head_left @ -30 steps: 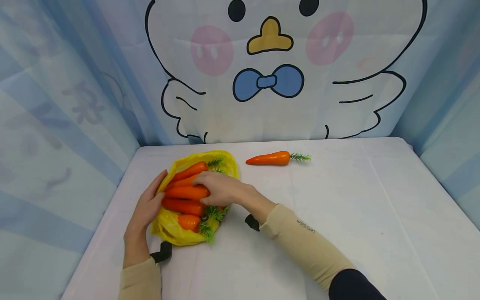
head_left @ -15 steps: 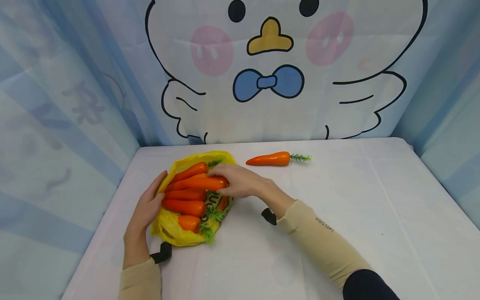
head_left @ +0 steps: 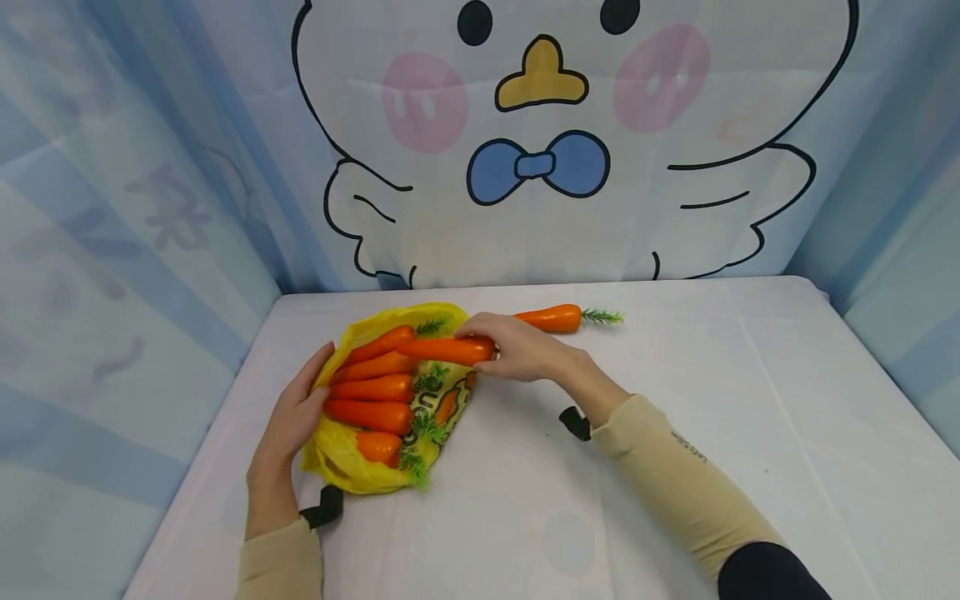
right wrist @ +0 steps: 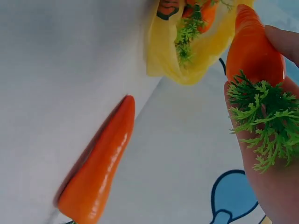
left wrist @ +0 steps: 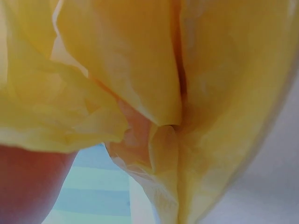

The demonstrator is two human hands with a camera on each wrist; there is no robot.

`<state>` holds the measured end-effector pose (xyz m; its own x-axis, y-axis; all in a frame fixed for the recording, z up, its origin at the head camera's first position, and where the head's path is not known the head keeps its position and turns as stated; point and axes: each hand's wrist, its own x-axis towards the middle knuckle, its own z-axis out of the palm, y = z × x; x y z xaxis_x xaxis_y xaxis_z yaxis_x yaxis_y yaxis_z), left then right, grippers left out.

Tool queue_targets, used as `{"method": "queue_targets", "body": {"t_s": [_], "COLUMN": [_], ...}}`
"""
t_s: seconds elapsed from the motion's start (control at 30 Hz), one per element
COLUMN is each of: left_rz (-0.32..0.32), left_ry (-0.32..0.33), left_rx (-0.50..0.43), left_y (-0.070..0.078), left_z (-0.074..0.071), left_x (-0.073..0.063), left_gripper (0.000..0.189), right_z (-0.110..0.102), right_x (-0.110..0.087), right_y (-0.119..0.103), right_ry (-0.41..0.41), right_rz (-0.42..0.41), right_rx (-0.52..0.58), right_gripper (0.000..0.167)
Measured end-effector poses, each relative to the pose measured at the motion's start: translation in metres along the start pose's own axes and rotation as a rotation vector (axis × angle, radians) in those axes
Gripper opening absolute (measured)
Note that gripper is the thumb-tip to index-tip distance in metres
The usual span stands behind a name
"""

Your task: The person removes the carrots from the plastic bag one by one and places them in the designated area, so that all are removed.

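My right hand (head_left: 525,348) grips an orange carrot (head_left: 444,350) by its thick end, above the right side of a yellow plastic bag (head_left: 348,473). In the right wrist view, the green leafy top of this carrot (right wrist: 254,51) hangs against the palm. Several more carrots (head_left: 375,389) lie side by side in the bag's wide mouth, tips to the left. My left hand (head_left: 288,421) holds the bag's left edge, its thumb near the carrots. Yellow film (left wrist: 224,84) fills most of the left wrist view and hides the fingers there.
A single carrot (head_left: 555,319) with a green top lies at the back of the white table (head_left: 675,417), just beyond my right hand. Behind the table hangs a cartoon-printed cloth (head_left: 540,233), with pale blue curtains (head_left: 135,333) at the sides.
The right hand has drawn one carrot out to the right from among the others, and now partly covers the loose carrot's tip. The left hand and the bag stay nearly still.
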<state>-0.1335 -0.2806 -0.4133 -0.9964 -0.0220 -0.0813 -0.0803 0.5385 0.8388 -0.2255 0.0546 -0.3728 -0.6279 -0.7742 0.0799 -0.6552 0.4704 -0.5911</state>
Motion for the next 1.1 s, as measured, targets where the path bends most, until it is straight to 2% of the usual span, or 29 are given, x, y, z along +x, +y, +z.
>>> {"method": "queue_targets", "body": {"t_s": [0.33, 0.5, 0.8, 1.1], "left_rz": [-0.001, 0.005, 0.002, -0.012], "left_ry": [0.002, 0.002, -0.004, 0.002], "left_rx": [0.014, 0.025, 0.034, 0.021], "left_y": [-0.002, -0.002, -0.002, -0.001], "left_z": [0.0, 0.0, 0.0, 0.0], "left_x": [0.001, 0.0, 0.0, 0.001], "left_gripper": [0.062, 0.062, 0.065, 0.065], "right_z": [-0.016, -0.023, -0.019, -0.019], "right_x": [-0.025, -0.04, -0.059, -0.07], "right_y": [0.028, 0.041, 0.064, 0.08], "right_ry": [0.062, 0.078, 0.093, 0.101], "right_rz": [0.026, 0.075, 0.151, 0.171], "right_rx": [0.03, 0.029, 0.013, 0.066], "right_gripper": [0.039, 0.043, 0.042, 0.046]}}
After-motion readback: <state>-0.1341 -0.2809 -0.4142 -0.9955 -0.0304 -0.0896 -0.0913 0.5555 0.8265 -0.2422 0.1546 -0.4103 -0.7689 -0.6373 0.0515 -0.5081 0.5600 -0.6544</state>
